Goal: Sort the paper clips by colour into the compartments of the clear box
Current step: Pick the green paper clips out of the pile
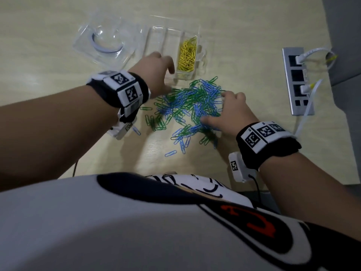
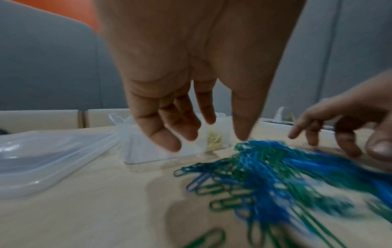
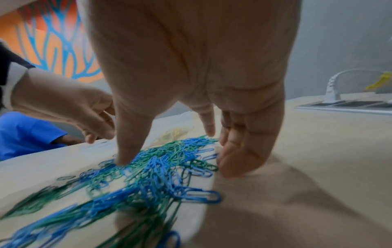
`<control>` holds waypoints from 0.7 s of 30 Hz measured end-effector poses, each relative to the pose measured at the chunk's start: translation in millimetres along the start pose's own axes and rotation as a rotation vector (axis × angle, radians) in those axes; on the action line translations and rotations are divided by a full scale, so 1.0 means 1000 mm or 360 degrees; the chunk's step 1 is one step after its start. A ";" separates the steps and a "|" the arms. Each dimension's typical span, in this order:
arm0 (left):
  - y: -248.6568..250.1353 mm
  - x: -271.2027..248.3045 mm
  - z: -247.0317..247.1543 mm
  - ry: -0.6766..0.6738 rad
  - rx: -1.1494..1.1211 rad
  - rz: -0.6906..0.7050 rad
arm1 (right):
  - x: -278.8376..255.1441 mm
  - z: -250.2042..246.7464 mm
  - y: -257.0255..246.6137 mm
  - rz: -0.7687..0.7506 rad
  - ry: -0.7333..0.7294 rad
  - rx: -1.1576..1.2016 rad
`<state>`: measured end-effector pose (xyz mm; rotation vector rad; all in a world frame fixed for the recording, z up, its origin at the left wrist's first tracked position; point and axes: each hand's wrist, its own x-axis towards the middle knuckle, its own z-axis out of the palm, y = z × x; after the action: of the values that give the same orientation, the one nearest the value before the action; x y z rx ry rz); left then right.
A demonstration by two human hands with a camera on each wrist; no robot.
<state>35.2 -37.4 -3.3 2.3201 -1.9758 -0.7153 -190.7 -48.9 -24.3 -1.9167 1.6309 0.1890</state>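
A loose, tangled heap of blue and green wire paper clips lies on the pale wooden table between the two hands, thick in the middle and thinning to scattered single clips on the side nearer the person. Just beyond the left hand stands the clear plastic compartment box, its right-hand compartment filled with yellow paper clips while the compartments next to it look bare. The left hand hovers above the near edge of the box and the far left corner of the heap; the left wrist view shows its fingers loosely spread and hanging down, holding nothing. The right hand rests on the right side of the heap, fingers spread; the right wrist view shows its thumb tip pressing down into the clips and the other fingertips touching the table at the heap's edge, a contact that the head view leaves unclear. To the left of the left hand lies the box's clear plastic lid with a domed centre, seen flat and low in the left wrist view. Only the head view takes in the whole heap and the grey socket strip with white plugs well beyond the right hand. Both wrist views blur the nearest clips into streaks of colour.
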 end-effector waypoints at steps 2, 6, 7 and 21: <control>-0.002 -0.016 0.008 -0.0268 0.0196 -0.0036 | -0.004 0.005 -0.004 0.0049 -0.0132 -0.0086; -0.010 -0.037 0.033 -0.0525 0.0482 -0.0118 | -0.003 0.017 -0.015 -0.0032 -0.0180 -0.0187; -0.010 -0.038 0.038 -0.0546 0.0468 -0.0119 | -0.001 0.017 -0.018 -0.0071 -0.0168 -0.0185; -0.018 0.009 -0.006 0.0181 0.0217 -0.0162 | 0.041 0.005 -0.031 -0.0307 0.0191 -0.0131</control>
<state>54.9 -44.0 -6.5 2.4919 -1.9273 -0.4541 -150.8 -79.4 -37.6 -2.1714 1.5224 0.0645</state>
